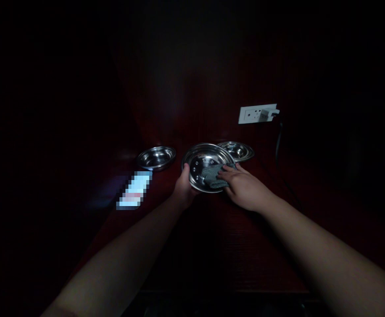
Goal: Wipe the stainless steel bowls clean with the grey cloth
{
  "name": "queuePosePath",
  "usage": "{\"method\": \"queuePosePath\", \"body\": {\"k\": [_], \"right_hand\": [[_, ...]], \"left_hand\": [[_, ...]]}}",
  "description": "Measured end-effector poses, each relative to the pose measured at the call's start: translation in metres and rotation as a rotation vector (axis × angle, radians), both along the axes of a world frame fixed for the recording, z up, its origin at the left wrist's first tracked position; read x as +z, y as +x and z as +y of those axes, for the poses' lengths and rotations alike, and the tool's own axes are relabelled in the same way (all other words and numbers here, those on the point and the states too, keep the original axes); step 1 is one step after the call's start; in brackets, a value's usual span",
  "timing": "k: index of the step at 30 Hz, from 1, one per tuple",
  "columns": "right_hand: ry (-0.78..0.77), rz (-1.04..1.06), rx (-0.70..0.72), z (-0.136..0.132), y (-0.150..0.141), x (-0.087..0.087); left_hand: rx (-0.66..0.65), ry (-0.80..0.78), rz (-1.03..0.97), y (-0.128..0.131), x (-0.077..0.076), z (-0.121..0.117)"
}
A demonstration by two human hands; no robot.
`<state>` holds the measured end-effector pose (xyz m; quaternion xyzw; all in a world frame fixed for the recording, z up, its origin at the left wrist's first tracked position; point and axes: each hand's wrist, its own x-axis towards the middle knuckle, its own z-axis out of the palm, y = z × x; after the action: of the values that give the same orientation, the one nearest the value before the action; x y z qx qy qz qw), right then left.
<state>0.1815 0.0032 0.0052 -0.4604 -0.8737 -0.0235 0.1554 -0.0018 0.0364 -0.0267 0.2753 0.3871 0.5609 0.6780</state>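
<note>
A shiny metal bowl (201,154) is held up in front of me, tilted so that its inside faces me. Round its left rim my left hand (183,189) is closed, thumb on the near side and the other fingers hidden beneath. My right hand (245,187) presses a dark grey-green cloth (215,175) against the right part of the bowl's inside, its fingers lying over the cloth. Several small round marks show on the bowl's bottom.
Behind, a second metal bowl (157,157) stands to the left and more metal dishware (237,151) to the right, on a dark red table (232,251). A lit phone (135,190), blurred out, lies at left. A wall socket (257,113) holds a plug with a cable (279,143).
</note>
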Motion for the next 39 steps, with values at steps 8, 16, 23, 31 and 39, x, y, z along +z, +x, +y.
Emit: {"method": "queuePosePath", "body": {"k": [8,16,23,31,39], "right_hand": [[-0.024,0.046,0.100,-0.007,-0.002,0.003],[0.026,0.076,0.105,-0.008,-0.004,0.002],[0.083,0.117,-0.053,0.002,0.002,0.001],[0.051,-0.023,-0.066,0.001,0.002,0.001],[-0.032,-0.098,-0.042,-0.004,-0.001,0.002]], "left_hand": [[0.067,0.006,-0.037,0.002,0.001,0.001],[0.064,0.013,-0.106,0.002,0.003,0.002],[-0.007,0.029,-0.053,-0.001,0.001,0.000],[-0.042,0.046,-0.056,0.002,0.000,0.000],[-0.048,0.090,-0.061,0.006,-0.003,0.002]]}}
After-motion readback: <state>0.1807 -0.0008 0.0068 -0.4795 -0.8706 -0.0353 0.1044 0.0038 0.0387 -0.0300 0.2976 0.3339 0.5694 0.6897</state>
